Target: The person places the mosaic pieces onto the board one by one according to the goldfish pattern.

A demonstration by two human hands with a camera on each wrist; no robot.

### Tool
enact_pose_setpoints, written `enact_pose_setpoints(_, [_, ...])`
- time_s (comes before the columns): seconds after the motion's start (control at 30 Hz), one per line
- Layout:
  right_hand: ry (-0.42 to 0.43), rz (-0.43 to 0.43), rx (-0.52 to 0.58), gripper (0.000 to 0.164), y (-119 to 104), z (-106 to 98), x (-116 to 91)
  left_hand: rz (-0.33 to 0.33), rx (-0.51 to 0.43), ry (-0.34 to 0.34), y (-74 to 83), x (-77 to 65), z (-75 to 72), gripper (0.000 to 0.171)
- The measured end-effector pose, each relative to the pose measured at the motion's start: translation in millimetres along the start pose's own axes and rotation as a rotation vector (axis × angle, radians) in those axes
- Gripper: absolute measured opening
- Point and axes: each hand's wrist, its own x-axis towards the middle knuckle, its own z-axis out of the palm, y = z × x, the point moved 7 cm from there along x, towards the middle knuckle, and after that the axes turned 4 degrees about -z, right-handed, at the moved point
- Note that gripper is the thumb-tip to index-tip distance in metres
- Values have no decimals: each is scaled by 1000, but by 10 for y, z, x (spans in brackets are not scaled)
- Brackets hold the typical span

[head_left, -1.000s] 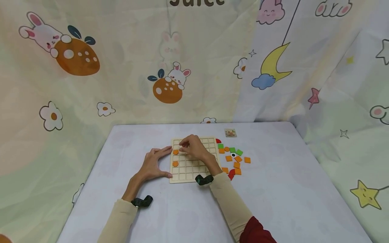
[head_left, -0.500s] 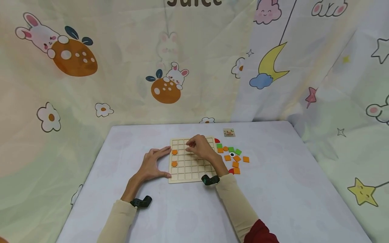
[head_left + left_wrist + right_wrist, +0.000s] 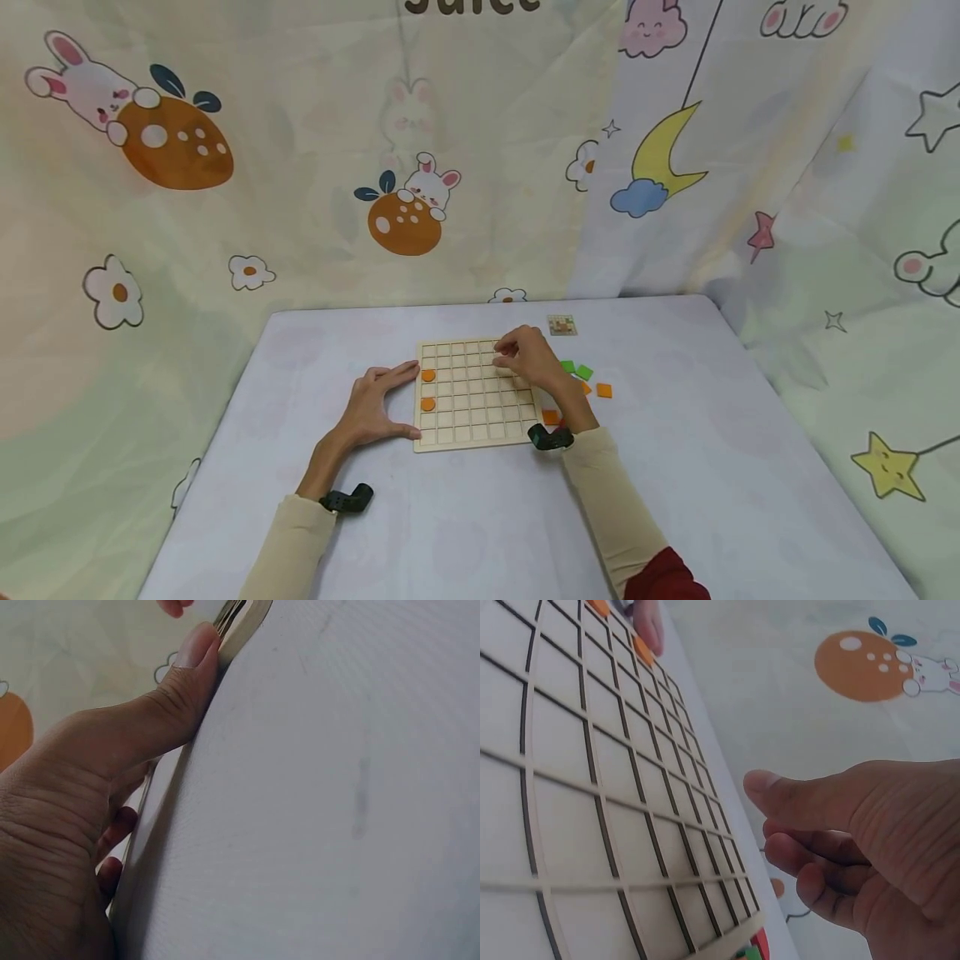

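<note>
A square wooden grid board (image 3: 474, 408) lies on the table, with two orange discs (image 3: 428, 376) in its leftmost column. My left hand (image 3: 371, 407) spreads along the board's left side. Its thumb (image 3: 196, 656) and fingertips touch the edge. Over the upper right of the board hovers my right hand (image 3: 529, 357). In the right wrist view, its thumb (image 3: 780, 791) stands a little apart from loosely curled fingers, and nothing shows between them.
Right of the board lie green squares (image 3: 584, 372) and orange squares (image 3: 603, 390), partly hidden by the right forearm. A small picture card (image 3: 562, 325) lies behind the board. A printed curtain (image 3: 300, 167) hangs behind the white table (image 3: 465, 517).
My right hand has moved rightward across the board, from near the left columns to the upper right, and now covers some loose pieces. My left hand has stayed at the board's edge.
</note>
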Motion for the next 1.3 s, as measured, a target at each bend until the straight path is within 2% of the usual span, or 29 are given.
enact_pose_setpoints(0.23, [17, 39, -8, 25, 126, -101, -79, 7, -9, 6, -5, -8, -10, 119])
enact_pose_setpoints(0.57, [31, 46, -28, 26, 228, -186, -174, 38, -2, 22, -13, -20, -3, 118])
enact_pose_setpoints(0.93, [79, 38, -49, 26, 292, -339, -256, 10, -20, 1, -17, -19, 7, 118])
enact_pose_setpoints(1.3, [94, 147, -48, 29, 483, -431, -408, 4, -12, -12, -11, 5, 15, 120])
